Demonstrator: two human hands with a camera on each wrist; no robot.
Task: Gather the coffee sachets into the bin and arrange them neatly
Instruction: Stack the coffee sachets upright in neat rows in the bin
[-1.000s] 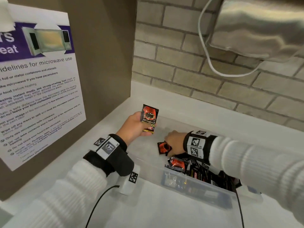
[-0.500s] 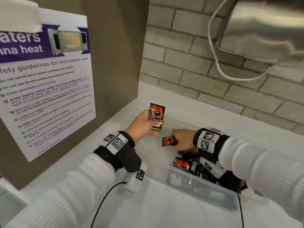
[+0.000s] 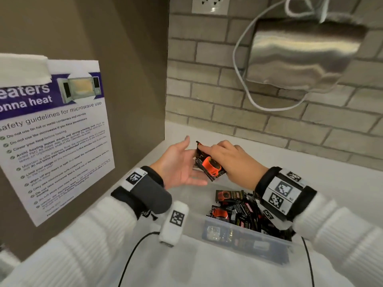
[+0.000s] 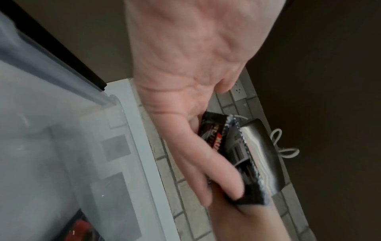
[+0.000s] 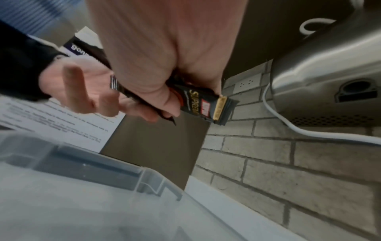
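Observation:
Above the clear plastic bin (image 3: 244, 239), my right hand (image 3: 226, 156) grips a small stack of black-and-orange coffee sachets (image 3: 211, 166), thumb on the front one (image 5: 198, 104). My left hand (image 3: 186, 162) is open with its palm turned to the stack, and its straight fingers (image 4: 206, 163) lie along the sachets' (image 4: 237, 151) back. Several loose sachets (image 3: 234, 210) lie jumbled in the bin's right half under my right wrist. The bin's left half looks bare.
The bin stands on a white counter (image 3: 310, 172) in a corner. A brown side wall with a microwave poster (image 3: 51, 131) is close on the left, a brick wall behind. A steel appliance (image 3: 300, 54) with a white cord (image 3: 244, 83) hangs above right.
My right hand lifted a sachet out of the bin and brought it up against the one my left hand held. The left hand opened, and the right now holds both.

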